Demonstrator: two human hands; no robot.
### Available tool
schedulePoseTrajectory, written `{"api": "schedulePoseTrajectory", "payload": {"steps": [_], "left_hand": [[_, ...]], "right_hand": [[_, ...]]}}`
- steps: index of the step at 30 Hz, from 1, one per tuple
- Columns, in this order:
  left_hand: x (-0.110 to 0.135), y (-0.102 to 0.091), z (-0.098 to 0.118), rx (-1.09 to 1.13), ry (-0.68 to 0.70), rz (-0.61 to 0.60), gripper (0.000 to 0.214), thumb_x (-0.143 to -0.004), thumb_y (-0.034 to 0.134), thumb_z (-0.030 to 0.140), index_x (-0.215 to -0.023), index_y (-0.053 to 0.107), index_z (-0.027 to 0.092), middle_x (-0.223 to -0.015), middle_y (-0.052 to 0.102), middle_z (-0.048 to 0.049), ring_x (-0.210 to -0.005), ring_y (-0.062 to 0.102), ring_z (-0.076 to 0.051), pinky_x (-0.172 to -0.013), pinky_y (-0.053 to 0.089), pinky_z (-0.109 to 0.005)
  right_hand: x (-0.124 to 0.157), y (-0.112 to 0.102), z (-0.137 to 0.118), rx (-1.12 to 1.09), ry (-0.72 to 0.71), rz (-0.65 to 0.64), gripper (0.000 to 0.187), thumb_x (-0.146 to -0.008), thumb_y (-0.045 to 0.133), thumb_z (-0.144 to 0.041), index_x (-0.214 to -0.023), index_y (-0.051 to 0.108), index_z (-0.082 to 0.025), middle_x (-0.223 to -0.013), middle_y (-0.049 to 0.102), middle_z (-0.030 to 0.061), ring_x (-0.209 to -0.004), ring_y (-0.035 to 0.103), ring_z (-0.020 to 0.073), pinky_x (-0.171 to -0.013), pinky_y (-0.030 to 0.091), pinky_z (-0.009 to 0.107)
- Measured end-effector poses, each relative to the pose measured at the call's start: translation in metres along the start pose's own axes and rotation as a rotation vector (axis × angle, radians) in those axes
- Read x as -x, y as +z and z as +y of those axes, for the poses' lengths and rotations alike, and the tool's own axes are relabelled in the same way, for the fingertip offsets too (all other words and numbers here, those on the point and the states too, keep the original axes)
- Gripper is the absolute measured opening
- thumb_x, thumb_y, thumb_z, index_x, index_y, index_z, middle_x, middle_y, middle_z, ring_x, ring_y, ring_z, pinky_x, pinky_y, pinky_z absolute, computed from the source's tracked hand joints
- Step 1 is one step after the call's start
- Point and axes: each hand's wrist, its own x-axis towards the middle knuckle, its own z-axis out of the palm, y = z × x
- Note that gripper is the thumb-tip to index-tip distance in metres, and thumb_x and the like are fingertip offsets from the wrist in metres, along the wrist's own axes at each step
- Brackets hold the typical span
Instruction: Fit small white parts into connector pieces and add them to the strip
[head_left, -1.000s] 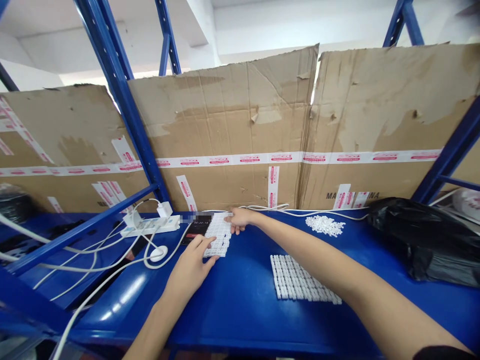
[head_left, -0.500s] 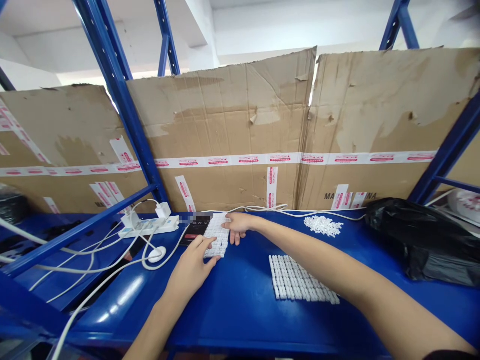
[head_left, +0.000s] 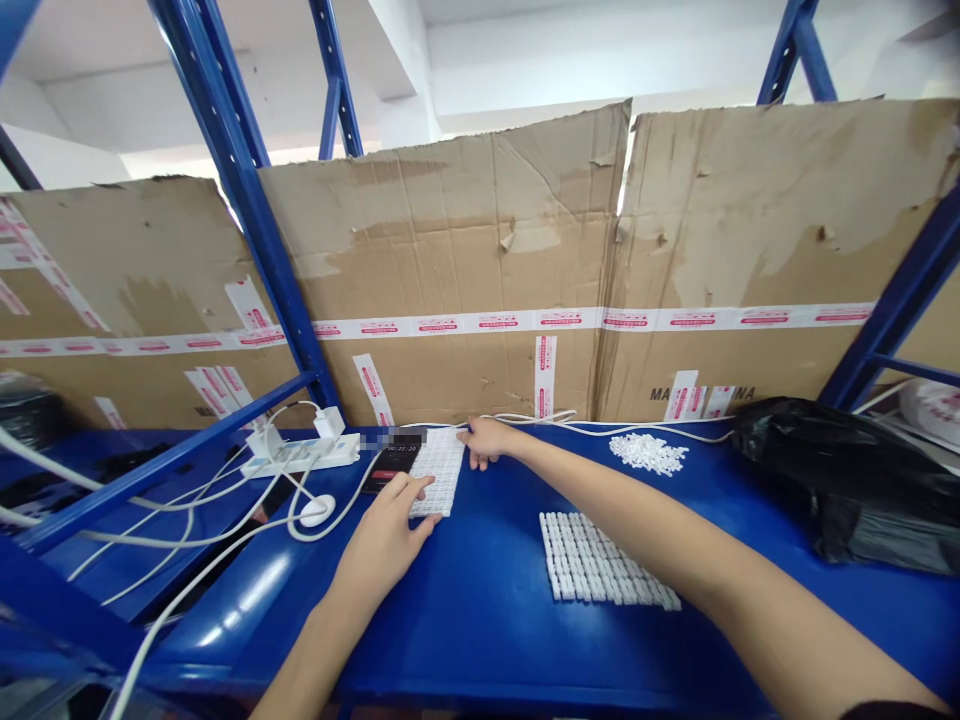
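A block of small white pieces laid in tight rows (head_left: 441, 465) lies flat at the back of the blue table, beside a dark phone (head_left: 397, 455) that shows a timer. My left hand (head_left: 390, 520) rests at the block's near left side, its fingers spread, with index finger and thumb touching the pieces. At the far right corner is my right hand (head_left: 486, 440), fingertips against the edge and the other fingers apart, pointing down. Nearer me lies a second block of white rows (head_left: 592, 565), partly hidden under my right forearm.
Loose white pieces (head_left: 649, 453) are heaped at the back right, near a black plastic bag (head_left: 825, 480). A power strip (head_left: 304, 455) with tangled white cables sits on the left. Cardboard sheets (head_left: 465, 250) stand behind the table, between blue metal posts (head_left: 262, 220).
My right hand has shifted slightly right along the block's far edge, and its fingers have drawn closer together. The left hand keeps its place. The timer's digits have advanced.
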Motion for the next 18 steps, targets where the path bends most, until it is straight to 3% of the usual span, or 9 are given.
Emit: {"api": "schedulePoseTrajectory", "payload": {"steps": [3,12,15,18], "left_hand": [[0.000,0.001,0.000,-0.004,-0.004,0.000,0.035,-0.090,0.066,0.022,-0.125,0.064,0.022,-0.104,0.064,-0.0046,-0.099,0.068,-0.023,-0.091,0.055,-0.036],[0.005,-0.007,0.016,0.042,-0.052,-0.007,0.038,-0.087,0.070,0.027,-0.125,0.066,0.022,-0.105,0.066,-0.0043,-0.091,0.068,-0.023,-0.087,0.056,-0.036],[0.005,-0.014,0.035,0.087,-0.069,-0.049,0.032,-0.093,0.065,0.034,-0.123,0.067,0.024,-0.103,0.067,-0.0036,-0.080,0.065,-0.020,-0.078,0.055,-0.034],[-0.003,-0.013,0.057,0.138,-0.047,-0.130,0.026,-0.097,0.060,0.036,-0.119,0.070,0.026,-0.101,0.069,-0.0030,-0.075,0.064,-0.019,-0.074,0.054,-0.033]], "right_hand": [[-0.010,-0.004,0.004,0.083,-0.015,0.132,0.029,-0.109,0.043,-0.037,-0.122,0.049,-0.013,-0.081,0.078,0.0085,-0.044,0.063,0.0113,-0.039,0.040,0.017],[-0.025,-0.006,-0.003,0.066,-0.044,0.118,0.031,-0.109,0.042,-0.037,-0.126,0.050,-0.013,-0.075,0.076,0.0044,-0.044,0.058,0.0105,-0.039,0.039,0.018],[-0.010,-0.022,0.002,0.060,-0.068,0.137,0.031,-0.109,0.042,-0.037,-0.126,0.052,-0.013,-0.073,0.075,0.0031,-0.044,0.055,0.0095,-0.042,0.039,0.017],[0.022,-0.041,0.017,0.098,-0.200,0.122,0.030,-0.107,0.047,-0.038,-0.115,0.063,-0.013,-0.074,0.075,0.0042,-0.046,0.056,0.0095,-0.047,0.042,0.019]]}}
